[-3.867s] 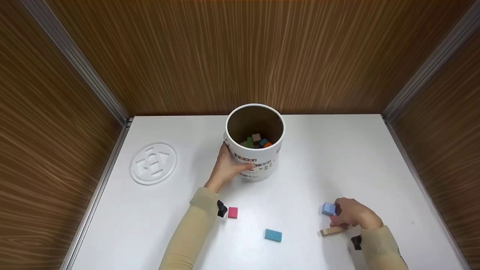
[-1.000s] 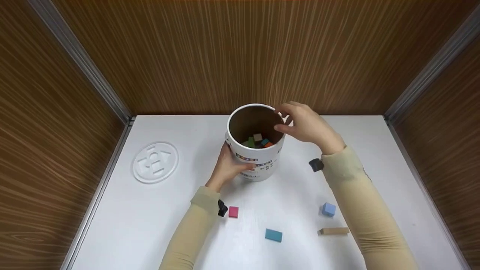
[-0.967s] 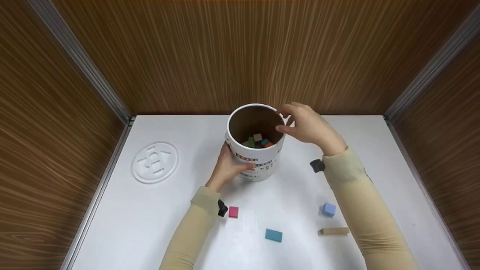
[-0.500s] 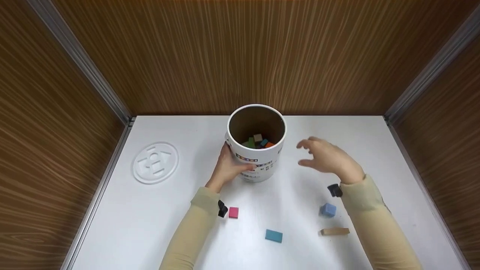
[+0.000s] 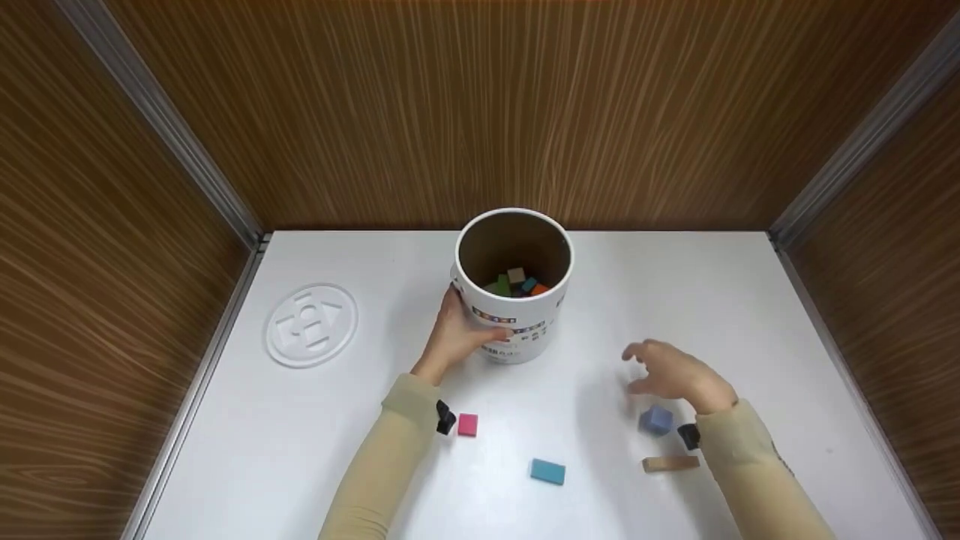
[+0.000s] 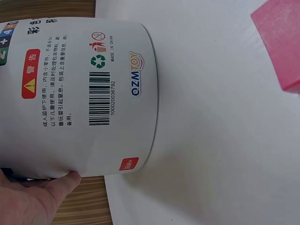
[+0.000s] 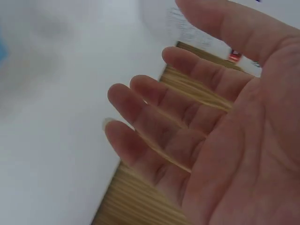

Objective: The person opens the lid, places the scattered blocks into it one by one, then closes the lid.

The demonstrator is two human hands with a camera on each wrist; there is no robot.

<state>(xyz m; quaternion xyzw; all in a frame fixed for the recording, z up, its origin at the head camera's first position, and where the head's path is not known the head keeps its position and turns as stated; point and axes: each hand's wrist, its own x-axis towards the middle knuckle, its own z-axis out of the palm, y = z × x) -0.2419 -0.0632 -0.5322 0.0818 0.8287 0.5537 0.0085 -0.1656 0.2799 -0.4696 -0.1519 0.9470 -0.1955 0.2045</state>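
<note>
A white cylindrical toy-block bucket (image 5: 517, 322) stands upright on the table with several coloured blocks (image 5: 516, 285) at its bottom. My left hand (image 5: 456, 336) holds its left side, thumb across the printed front and fingers around toward the back. In the left wrist view the bucket's label (image 6: 101, 98) shows a barcode and a toy logo. My right hand (image 5: 667, 373) hovers over the table, fingers parted and the palm bare in the right wrist view. Just below it sits a light blue cube (image 5: 656, 420), with a wooden stick-shaped block (image 5: 671, 463) nearer the front.
A pink square block (image 5: 467, 425) lies beside the left wrist, and a teal rectangular block (image 5: 547, 471) is at the front middle. A white round lid (image 5: 311, 325) with raised shapes lies at the left. Wood-grain panels (image 5: 510, 112) enclose the table's back and sides.
Earlier my right hand took up a pink block beside the blue cube, then was at the bucket's rim without it. It has since moved back down and right. The left hand stayed on the bucket.
</note>
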